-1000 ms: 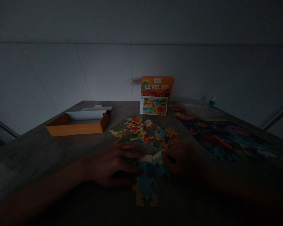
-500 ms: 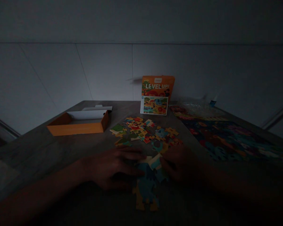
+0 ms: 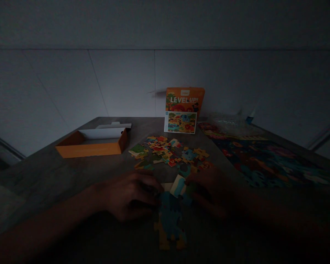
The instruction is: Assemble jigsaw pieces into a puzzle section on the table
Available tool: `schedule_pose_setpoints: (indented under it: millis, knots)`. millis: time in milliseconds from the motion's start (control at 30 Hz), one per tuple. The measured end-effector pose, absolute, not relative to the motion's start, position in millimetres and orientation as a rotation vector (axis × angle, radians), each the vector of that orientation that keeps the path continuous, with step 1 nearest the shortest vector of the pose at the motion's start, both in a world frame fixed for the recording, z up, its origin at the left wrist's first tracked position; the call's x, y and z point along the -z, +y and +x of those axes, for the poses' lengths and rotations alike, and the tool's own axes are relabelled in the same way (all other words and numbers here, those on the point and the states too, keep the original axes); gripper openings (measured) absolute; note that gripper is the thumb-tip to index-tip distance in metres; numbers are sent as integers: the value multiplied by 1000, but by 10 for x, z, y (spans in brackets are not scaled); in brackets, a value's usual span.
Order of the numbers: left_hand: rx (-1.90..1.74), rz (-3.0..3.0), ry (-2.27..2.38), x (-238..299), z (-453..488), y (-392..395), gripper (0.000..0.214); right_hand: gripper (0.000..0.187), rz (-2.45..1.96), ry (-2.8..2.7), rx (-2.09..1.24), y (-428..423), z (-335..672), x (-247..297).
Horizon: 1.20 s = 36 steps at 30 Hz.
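In the dim light a small section of joined puzzle pieces, showing a blue elephant, lies in front of me. My left hand is closed at its upper left edge, fingers bent and fingertips against the pieces. On the other side my right hand pinches a puzzle piece, pale with a blue patch, tilted over the section's top. Darkness hides part of the right fingers. Just beyond both hands is a pile of loose puzzle pieces.
An orange open box sits at left. At the back stands an orange "LEVEL UP!" box with a picture card before it. Rightward lie a dark colourful puzzle and clear plastic wrapping.
The pale piece in my right hand has turned more upright and shifted slightly left. My left fingers have drawn back left and curled, uncovering more of the elephant.
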State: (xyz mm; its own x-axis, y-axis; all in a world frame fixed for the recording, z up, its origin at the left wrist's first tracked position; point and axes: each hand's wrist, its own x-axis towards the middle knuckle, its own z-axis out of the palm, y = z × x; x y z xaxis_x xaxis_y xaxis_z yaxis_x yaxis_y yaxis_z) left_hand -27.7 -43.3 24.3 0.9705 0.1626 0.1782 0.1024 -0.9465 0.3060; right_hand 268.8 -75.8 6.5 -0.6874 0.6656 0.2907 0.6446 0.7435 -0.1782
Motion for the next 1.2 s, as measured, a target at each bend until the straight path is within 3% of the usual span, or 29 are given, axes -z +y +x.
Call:
schedule_pose_setpoints:
  millis: [200,500,900,1200]
  knots:
    - [-405,2838,209,-164,-295,-423,16,36,-928,-2799,-107,-700,2798,-122]
    - [-416,2904,303,-112,-299,-379,10,22,-1049,-2880,-190,-661,2799,-178]
    - [-438,2929,335,-99,-294,-362,12,54,-943,-2861,-109,-639,2813,4]
    - [-460,2924,323,-97,-290,-360,11,51,-1104,-2791,-208,-705,2771,-122]
